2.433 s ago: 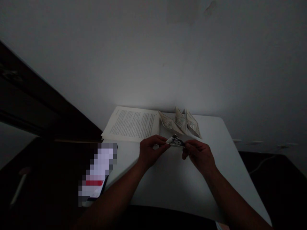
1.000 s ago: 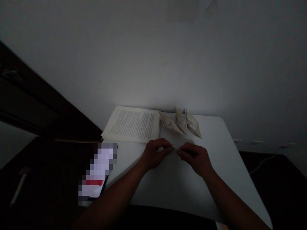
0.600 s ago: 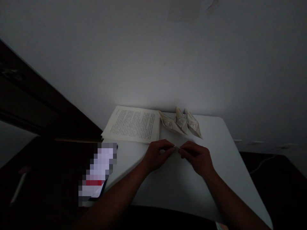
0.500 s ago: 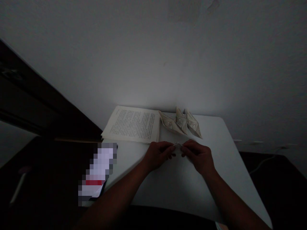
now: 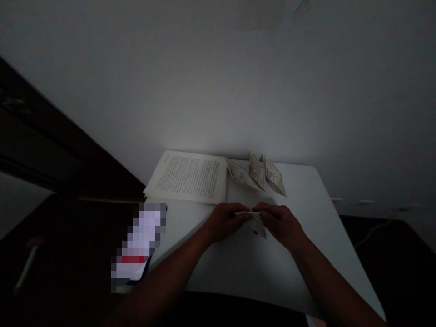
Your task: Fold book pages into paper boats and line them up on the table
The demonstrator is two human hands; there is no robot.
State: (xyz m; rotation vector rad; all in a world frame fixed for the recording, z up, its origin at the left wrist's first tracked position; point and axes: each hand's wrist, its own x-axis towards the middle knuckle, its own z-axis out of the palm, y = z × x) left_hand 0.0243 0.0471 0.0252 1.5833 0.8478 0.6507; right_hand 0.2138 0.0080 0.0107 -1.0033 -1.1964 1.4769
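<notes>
A small folded piece of printed paper [image 5: 258, 223] is pinched between my two hands over the white table. My left hand [image 5: 225, 222] grips its left side, thumb on top. On its right side, my right hand [image 5: 279, 223] holds it with thumb and fingers closed. One corner of the paper points down toward me; much of the rest hides behind my fingers. Just beyond my hands stand three folded paper boats, one on the left [image 5: 242, 176], one in the middle [image 5: 257, 171] and one on the right [image 5: 274, 176], made of similar printed paper.
An open stack of printed pages [image 5: 189, 178] lies at the table's back left. A phone [image 5: 143, 245] with a blurred, lit screen rests at the left edge. The white table [image 5: 306, 181] stands against a grey wall [image 5: 211, 91]. A cable [image 5: 373, 232] runs at the right.
The paper has turned in my hands, so a printed, pointed flap now shows below my fingers. My hands have come slightly closer together. The boats and pages have stayed put.
</notes>
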